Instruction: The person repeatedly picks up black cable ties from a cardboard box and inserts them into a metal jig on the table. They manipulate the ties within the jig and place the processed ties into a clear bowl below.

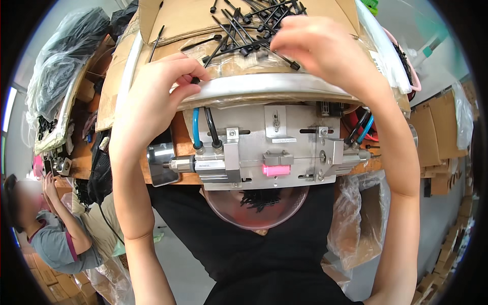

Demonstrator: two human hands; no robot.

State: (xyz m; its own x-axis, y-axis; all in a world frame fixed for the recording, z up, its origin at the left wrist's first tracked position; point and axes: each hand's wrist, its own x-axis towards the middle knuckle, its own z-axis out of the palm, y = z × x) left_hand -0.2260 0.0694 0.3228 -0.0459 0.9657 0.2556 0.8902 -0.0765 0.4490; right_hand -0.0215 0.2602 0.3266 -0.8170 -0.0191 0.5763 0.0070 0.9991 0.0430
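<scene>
1. Black rods (245, 51) with knobby heads are heaped on cardboard (178, 15) past the white bar (254, 84); picking pieces out seems to be the step in hand, tbh.
2. Left grip (160, 86) is closed, with a small black piece (195, 80) pinched in it. Right grip (317, 48) is held at the heap's right side, too blurry to tell if anything's gripped.
3. Next move probably calls for one rod to be teased free, since they're all crossed.
4. Metal fixture (249, 122) with a pink block (276, 170) is set nearer the body; black bits are held in the clear bowl (223, 216) below.
5. Heap and fixture are separated by that bar, and the blue hose (196, 127) could get snagged.
</scene>
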